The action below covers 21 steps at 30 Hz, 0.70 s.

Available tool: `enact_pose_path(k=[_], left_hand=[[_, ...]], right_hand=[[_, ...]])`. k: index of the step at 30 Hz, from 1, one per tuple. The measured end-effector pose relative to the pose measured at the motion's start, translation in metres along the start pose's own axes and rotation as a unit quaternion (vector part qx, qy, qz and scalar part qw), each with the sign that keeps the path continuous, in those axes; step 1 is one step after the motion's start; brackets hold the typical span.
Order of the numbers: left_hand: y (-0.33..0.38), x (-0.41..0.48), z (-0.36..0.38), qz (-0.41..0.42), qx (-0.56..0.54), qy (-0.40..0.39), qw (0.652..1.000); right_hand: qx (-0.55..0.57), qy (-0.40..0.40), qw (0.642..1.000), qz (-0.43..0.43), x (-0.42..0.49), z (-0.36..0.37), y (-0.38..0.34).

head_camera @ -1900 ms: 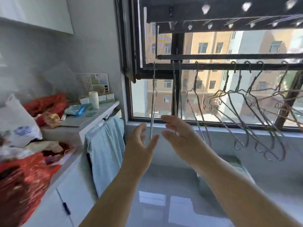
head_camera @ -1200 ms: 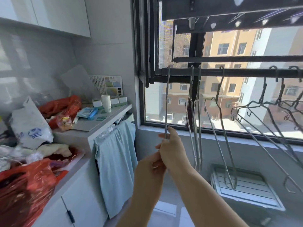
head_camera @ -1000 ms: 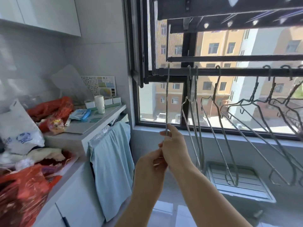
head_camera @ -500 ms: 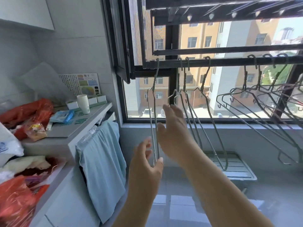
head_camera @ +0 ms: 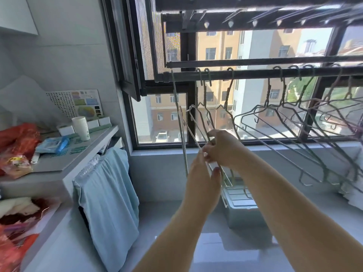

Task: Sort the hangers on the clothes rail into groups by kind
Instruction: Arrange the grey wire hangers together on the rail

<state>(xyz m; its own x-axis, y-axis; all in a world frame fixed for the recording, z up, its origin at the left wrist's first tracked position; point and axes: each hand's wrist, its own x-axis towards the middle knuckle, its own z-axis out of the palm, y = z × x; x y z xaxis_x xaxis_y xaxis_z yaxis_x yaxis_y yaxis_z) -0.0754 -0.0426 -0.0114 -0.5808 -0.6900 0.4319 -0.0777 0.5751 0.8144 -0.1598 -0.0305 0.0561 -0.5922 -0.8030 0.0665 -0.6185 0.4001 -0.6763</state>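
Right hand [head_camera: 224, 149] is pinching silver hanger [head_camera: 193, 121], left hand [head_camera: 202, 179] touching it, fingers straight; advise keeping hook untangled while sliding toward left end of clothes rail [head_camera: 255, 72].

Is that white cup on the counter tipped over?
No, the cup stands upright on the counter, with its base flat on the top.

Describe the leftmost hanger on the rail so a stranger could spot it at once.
Find the dark clothes rail running across the window and follow it to its left end, beside the open window sash. The leftmost hanger hangs there alone, a thin silvery wire one seen edge-on and nearly vertical; its neighbours fan out to the right, and the right hand grips the next hanger.
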Motion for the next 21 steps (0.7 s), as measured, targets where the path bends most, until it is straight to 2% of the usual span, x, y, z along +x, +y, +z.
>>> enact_pose_path(k=[2,7,11,15,21], left_hand=[[-0.007,0.002,-0.001,-0.028,-0.044,0.004,0.999],[-0.019,0.007,-0.006,-0.037,-0.09,0.035,0.995],[-0.021,0.014,-0.011,-0.039,-0.11,0.053,0.992],[-0.024,0.023,-0.017,-0.02,-0.109,0.089,0.99],[-0.026,0.028,-0.024,-0.013,-0.071,0.079,0.994]], right_hand=[[0.101,-0.017,0.995,0.01,0.003,-0.001,0.002],[0.182,-0.043,0.982,0.01,0.012,-0.002,0.003],[0.252,-0.028,0.967,0.0,0.015,0.004,0.0],[0.392,-0.005,0.92,-0.002,0.02,0.01,-0.014],[0.546,0.028,0.837,0.006,0.03,0.008,-0.037]])
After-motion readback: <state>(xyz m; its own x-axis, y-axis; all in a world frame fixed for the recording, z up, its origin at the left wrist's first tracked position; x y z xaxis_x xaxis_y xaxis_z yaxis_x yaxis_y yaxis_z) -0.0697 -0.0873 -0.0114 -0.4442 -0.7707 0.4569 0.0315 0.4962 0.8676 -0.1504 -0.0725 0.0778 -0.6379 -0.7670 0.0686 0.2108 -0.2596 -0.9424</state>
